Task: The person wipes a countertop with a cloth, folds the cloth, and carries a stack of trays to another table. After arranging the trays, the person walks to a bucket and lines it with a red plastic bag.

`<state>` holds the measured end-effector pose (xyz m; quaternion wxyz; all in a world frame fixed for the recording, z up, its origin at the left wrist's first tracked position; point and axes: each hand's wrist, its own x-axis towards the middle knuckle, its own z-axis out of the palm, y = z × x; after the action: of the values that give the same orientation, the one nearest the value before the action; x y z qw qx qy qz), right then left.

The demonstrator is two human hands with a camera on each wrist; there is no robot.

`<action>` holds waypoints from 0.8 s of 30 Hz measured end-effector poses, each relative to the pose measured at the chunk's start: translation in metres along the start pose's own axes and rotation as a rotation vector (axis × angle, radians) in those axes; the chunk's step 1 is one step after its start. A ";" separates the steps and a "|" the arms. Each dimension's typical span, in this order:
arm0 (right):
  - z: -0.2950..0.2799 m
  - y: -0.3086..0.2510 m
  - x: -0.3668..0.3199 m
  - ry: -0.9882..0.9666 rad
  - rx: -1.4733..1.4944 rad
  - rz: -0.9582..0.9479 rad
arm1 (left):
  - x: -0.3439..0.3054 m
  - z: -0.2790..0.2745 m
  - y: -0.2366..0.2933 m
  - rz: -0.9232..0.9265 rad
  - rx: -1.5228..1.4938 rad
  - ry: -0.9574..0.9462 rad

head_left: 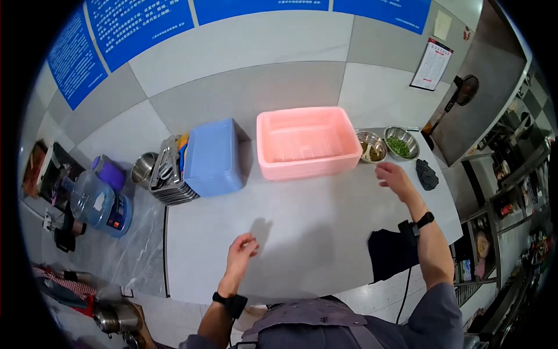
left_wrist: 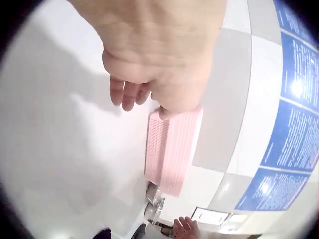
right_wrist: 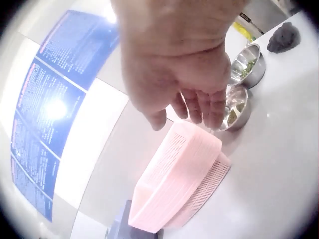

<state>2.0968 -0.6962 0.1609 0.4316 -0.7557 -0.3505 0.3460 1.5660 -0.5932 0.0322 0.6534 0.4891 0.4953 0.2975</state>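
Note:
Both hands hover over the white table with nothing in them. The left hand (head_left: 241,256) is above the front left of the tabletop, its fingers loosely bent. My right hand (head_left: 396,181) reaches out near two steel bowls, its fingers relaxed, as the right wrist view also shows. One bowl (head_left: 371,146) holds a brownish food with a pale spoon-like piece in it; the other bowl (head_left: 401,143) holds chopped greens. Against the wall stands a stack of pink plastic baskets (head_left: 308,168), left of the bowls. A dark crumpled cloth (head_left: 427,175) lies right of them.
Left of the pink baskets stand stacked blue bins (head_left: 214,157) and a pile of metal trays (head_left: 168,174) with utensils. A large water jug (head_left: 102,203) is on the grey counter (head_left: 145,250). Black fabric (head_left: 390,256) hangs over the table's front right edge.

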 end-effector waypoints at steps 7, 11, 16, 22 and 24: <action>0.059 0.017 0.115 0.115 0.133 0.120 | -0.078 -0.032 -0.038 -0.182 -0.075 0.186; 0.099 0.047 0.174 0.147 0.064 0.041 | -0.097 -0.030 -0.037 -0.177 -0.098 0.281; 0.116 0.044 0.172 0.202 0.135 -0.061 | -0.101 -0.032 -0.045 -0.185 -0.107 0.286; 0.136 0.055 0.188 0.195 0.189 -0.092 | -0.093 -0.027 -0.052 -0.205 -0.134 0.240; 0.138 0.045 0.181 0.176 0.242 -0.110 | -0.090 -0.022 -0.055 -0.213 -0.130 0.225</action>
<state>2.0869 -0.5067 0.0266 0.5667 -0.7053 -0.3082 0.2940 1.5099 -0.6828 0.0122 0.6521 0.3541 0.5940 0.3107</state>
